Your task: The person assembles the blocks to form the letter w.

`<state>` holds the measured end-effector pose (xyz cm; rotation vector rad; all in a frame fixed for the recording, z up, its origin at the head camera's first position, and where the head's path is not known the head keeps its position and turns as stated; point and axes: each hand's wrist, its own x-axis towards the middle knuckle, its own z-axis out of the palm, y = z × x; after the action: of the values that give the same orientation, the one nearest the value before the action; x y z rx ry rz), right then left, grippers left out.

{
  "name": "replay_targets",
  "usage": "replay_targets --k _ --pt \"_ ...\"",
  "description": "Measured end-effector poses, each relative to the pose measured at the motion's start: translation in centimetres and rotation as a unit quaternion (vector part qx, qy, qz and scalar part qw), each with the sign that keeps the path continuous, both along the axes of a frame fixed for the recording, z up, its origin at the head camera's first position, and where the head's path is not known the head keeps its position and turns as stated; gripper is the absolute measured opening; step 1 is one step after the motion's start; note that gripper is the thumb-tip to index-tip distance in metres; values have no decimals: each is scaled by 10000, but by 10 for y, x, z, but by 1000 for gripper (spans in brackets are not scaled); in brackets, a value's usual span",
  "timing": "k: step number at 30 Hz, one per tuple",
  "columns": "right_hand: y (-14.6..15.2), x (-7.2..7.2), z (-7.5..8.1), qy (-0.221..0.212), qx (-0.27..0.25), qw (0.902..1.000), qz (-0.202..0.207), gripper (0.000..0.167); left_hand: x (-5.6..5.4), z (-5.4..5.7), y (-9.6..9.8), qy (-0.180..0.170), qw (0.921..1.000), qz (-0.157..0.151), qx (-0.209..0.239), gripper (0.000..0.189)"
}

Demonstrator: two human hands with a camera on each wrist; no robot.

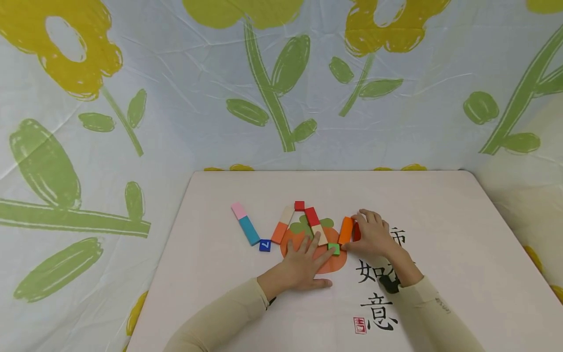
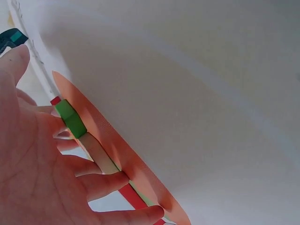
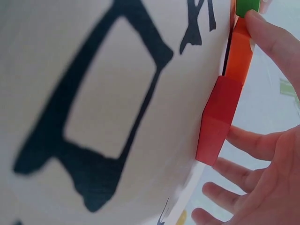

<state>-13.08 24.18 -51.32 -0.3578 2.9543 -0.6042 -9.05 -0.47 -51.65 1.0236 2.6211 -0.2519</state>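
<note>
A zigzag line of coloured wooden blocks lies on the table. Its near right corner is a green cube point(image 1: 334, 249), with an orange block point(image 1: 345, 231) slanting up from it. My right hand point(image 1: 374, 233) spans that orange block, thumb at its near end by the cube and index finger at its far end. Under this hand, right beside the orange block, is a red block point(image 3: 219, 121). My left hand point(image 1: 303, 266) lies with spread, straight fingers over the printed persimmon, its fingertips at the green cube and the cream block point(image 1: 319, 234).
Further left in the zigzag are a pink block point(image 1: 239, 210), a blue block point(image 1: 249, 231), a dark blue cube point(image 1: 265, 245) marked 7, an orange-red block point(image 1: 279, 232) and a red cube point(image 1: 299, 206). Black brush characters point(image 1: 379, 313) are printed on the pale table point(image 1: 198, 293). Flowered cloth hangs around.
</note>
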Motion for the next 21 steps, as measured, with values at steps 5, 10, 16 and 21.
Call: replay_targets --k 5,10,16,21 --pt "0 1 -2 42 72 10000 12 85 0 1 0 39 10000 -16 -38 88" --pt "0 1 -2 37 106 9999 2 87 0 1 0 50 10000 -31 -62 88" --pt "0 1 -3 22 159 9999 -2 88 0 4 1 43 9999 -36 -129 87" --pt "0 1 -1 -9 125 9999 8 89 -1 7 1 11 9998 -26 -185 87"
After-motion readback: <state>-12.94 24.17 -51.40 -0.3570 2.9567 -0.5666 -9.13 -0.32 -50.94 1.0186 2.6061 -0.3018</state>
